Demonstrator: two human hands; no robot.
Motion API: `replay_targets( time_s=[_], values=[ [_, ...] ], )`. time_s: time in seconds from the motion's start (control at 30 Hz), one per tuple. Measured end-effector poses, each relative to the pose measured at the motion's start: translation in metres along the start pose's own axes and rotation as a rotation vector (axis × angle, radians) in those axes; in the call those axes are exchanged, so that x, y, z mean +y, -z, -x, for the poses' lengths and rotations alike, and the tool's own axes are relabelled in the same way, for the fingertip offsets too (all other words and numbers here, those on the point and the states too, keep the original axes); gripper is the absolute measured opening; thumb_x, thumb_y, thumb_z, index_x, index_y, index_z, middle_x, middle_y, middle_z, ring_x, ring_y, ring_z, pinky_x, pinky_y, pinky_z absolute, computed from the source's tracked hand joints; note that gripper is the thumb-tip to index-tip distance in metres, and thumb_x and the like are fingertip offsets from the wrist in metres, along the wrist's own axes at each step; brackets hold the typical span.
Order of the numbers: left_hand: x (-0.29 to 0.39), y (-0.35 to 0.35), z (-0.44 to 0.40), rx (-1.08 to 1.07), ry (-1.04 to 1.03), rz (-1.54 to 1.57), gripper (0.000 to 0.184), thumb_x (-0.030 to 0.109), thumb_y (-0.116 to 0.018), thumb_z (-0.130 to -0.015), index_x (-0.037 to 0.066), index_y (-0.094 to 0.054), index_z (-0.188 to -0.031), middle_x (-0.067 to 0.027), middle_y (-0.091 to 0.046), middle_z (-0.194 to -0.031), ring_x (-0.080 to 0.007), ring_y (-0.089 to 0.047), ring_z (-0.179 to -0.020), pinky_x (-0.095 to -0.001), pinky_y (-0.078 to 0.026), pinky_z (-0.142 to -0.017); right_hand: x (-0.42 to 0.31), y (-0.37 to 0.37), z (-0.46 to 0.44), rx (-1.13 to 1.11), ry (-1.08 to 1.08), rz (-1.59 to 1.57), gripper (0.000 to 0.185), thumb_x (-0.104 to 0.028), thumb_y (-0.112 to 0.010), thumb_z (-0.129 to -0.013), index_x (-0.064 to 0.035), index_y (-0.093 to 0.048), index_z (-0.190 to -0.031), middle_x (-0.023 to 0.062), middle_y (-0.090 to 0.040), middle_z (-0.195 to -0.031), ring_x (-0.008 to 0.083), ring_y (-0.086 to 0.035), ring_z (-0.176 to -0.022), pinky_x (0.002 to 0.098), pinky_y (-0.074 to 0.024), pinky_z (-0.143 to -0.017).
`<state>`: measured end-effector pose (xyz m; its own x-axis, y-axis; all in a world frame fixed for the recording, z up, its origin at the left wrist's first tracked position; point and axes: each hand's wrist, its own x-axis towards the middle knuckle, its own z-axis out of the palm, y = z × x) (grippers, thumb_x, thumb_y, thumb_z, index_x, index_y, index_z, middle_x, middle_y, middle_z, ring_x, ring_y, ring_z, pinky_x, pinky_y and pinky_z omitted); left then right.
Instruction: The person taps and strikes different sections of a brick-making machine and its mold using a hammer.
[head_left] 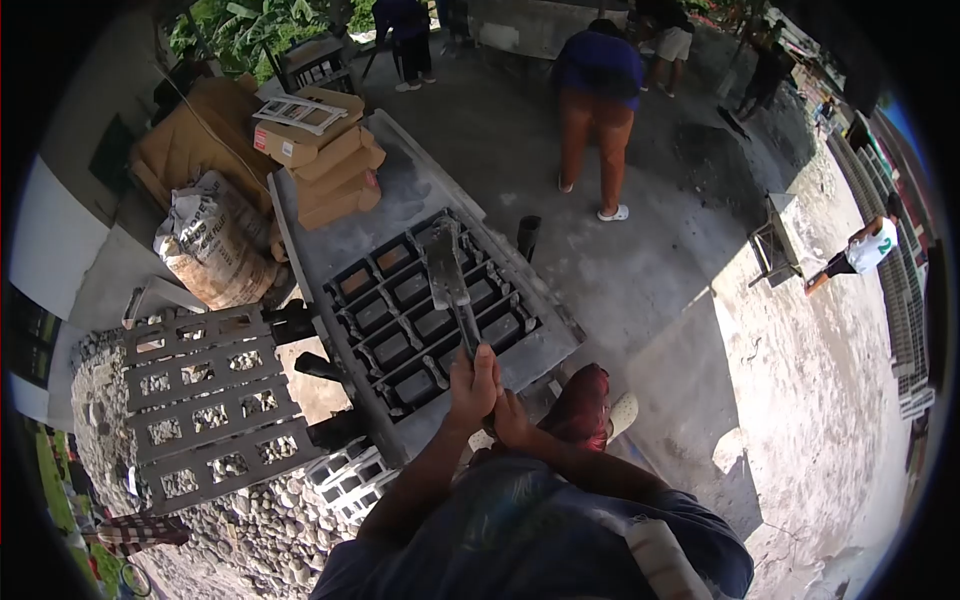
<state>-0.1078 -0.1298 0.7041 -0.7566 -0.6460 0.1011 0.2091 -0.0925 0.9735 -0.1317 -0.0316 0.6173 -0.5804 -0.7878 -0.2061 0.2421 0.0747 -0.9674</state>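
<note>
My left hand (473, 388) is wrapped round the handle of a trowel (443, 268), whose flat grey-smeared blade points away over a dark grid mould (398, 352). Wet grey material clings to several of the mould's ribs. My right hand (512, 420) is closed just beside and below the left one, near the handle's lower end; what its fingers hold is hidden. The mould lies on a grey worktable (410, 180) in front of me.
Cardboard boxes (325, 180) with a white frame on top stand at the table's far end. Left are a full sack (212, 240) and a grey slatted grid (205, 405) over gravel. A person (600, 90) bends over ahead; others are farther off. A wheelbarrow (780, 240) stands right.
</note>
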Motion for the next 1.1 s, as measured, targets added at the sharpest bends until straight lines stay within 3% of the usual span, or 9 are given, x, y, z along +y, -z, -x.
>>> replay_targets(
  time_s=[0.17, 0.3, 0.5, 0.67, 0.73, 0.77, 0.8, 0.87, 1.1],
  values=[
    [-0.076, 0.007, 0.011, 0.080, 0.210, -0.090, 0.047, 0.043, -0.040, -0.094, 0.008, -0.042, -0.064, -0.0001, -0.042, -0.051, -0.0076, -0.043, -0.041, -0.0231, -0.035, -0.038, 0.065, 0.006, 0.001, 0.031, -0.133, -0.078, 0.052, -0.046, -0.018, -0.097, -0.0088, -0.046, -0.119, 0.0031, -0.056, -0.078, 0.0110, -0.053, -0.056, 0.0232, -0.0411, -0.047],
    [-0.086, 0.000, 0.011, 0.166, 0.340, -0.011, 0.040, 0.039, -0.040, -0.095, 0.005, -0.044, -0.075, -0.0001, -0.045, -0.054, -0.0071, -0.044, -0.043, -0.0233, -0.035, -0.039, 0.018, -0.002, 0.008, 0.050, -0.451, -0.444, 0.054, -0.050, -0.016, -0.096, -0.0103, -0.050, -0.110, 0.0025, -0.055, -0.069, 0.0126, -0.052, -0.052, 0.0244, -0.0378, -0.041],
    [0.026, 0.009, 0.004, -0.102, -0.049, 0.167, 0.035, 0.039, -0.039, -0.095, 0.006, -0.042, -0.085, 0.0013, -0.044, -0.059, -0.0055, -0.041, -0.047, -0.0212, -0.034, -0.041, -0.041, -0.008, 0.002, -0.153, 0.111, 0.033, 0.049, -0.038, -0.020, -0.098, -0.0033, -0.050, -0.081, 0.0022, -0.052, -0.059, 0.0138, -0.050, -0.052, 0.0296, -0.0391, -0.048],
    [-0.007, 0.023, 0.036, 0.142, 0.027, 0.156, 0.046, 0.050, -0.037, -0.092, 0.008, -0.042, -0.074, 0.0005, -0.041, -0.055, -0.0042, -0.039, -0.044, -0.0206, -0.036, -0.042, 0.006, -0.027, 0.013, -0.092, 0.286, 0.099, 0.050, -0.044, -0.028, -0.095, -0.0026, -0.051, -0.080, 0.0013, -0.047, -0.055, 0.0115, -0.047, -0.049, 0.0272, -0.0370, -0.047],
    [-0.058, 0.036, 0.046, 0.465, 0.337, 0.111, 0.047, 0.050, -0.036, -0.093, 0.008, -0.043, -0.074, 0.0001, -0.041, -0.054, -0.0058, -0.038, -0.043, -0.0216, -0.034, -0.041, 0.004, -0.028, 0.019, -0.088, -0.446, -0.044, 0.057, -0.054, -0.031, -0.092, -0.0030, -0.053, -0.077, 0.0017, -0.047, -0.055, 0.0131, -0.049, -0.051, 0.0300, -0.0381, -0.047],
    [-0.081, 0.044, 0.037, 0.576, 0.471, 0.074, 0.047, 0.049, -0.034, -0.094, 0.008, -0.042, -0.073, -0.0003, -0.041, -0.053, -0.0071, -0.037, -0.042, -0.0226, -0.033, -0.040, 0.005, 0.006, -0.007, -0.596, -1.019, -0.544, 0.062, -0.057, -0.028, -0.092, -0.0042, -0.055, -0.075, 0.0022, -0.047, -0.056, 0.0116, -0.049, -0.053, 0.0297, -0.0382, -0.047],
    [-0.071, 0.042, 0.043, 0.582, 0.480, 0.077, 0.047, 0.049, -0.034, -0.094, 0.008, -0.042, -0.073, -0.0003, -0.041, -0.053, -0.0071, -0.037, -0.042, -0.0226, -0.033, -0.040, 0.001, -0.002, 0.003, -0.594, -1.031, -0.542, 0.062, -0.057, -0.028, -0.092, -0.0042, -0.055, -0.075, 0.0022, -0.047, -0.056, 0.0116, -0.049, -0.053, 0.0297, -0.0382, -0.047],
    [-0.037, 0.045, 0.030, 0.507, 0.400, 0.080, 0.047, 0.047, -0.033, -0.095, 0.008, -0.042, -0.073, -0.0001, -0.041, -0.052, -0.0072, -0.037, -0.041, -0.0227, -0.033, -0.039, -0.015, -0.029, 0.003, -0.247, -0.675, 0.140, 0.063, -0.055, -0.023, -0.093, -0.0052, -0.053, -0.071, 0.0023, -0.046, -0.058, 0.0092, -0.047, -0.052, 0.0266, -0.0367, -0.047],
    [0.026, 0.033, 0.030, 0.206, -0.089, 0.003, 0.046, 0.050, -0.033, -0.093, 0.006, -0.042, -0.082, -0.0014, -0.043, -0.056, -0.0046, -0.038, -0.042, -0.0201, -0.033, -0.038, 0.015, -0.041, -0.003, -0.183, 0.437, 0.098, 0.040, -0.033, -0.025, -0.099, -0.0029, -0.046, -0.082, 0.0023, -0.047, -0.057, 0.0096, -0.047, -0.053, 0.0263, -0.0375, -0.047]
  ],
)
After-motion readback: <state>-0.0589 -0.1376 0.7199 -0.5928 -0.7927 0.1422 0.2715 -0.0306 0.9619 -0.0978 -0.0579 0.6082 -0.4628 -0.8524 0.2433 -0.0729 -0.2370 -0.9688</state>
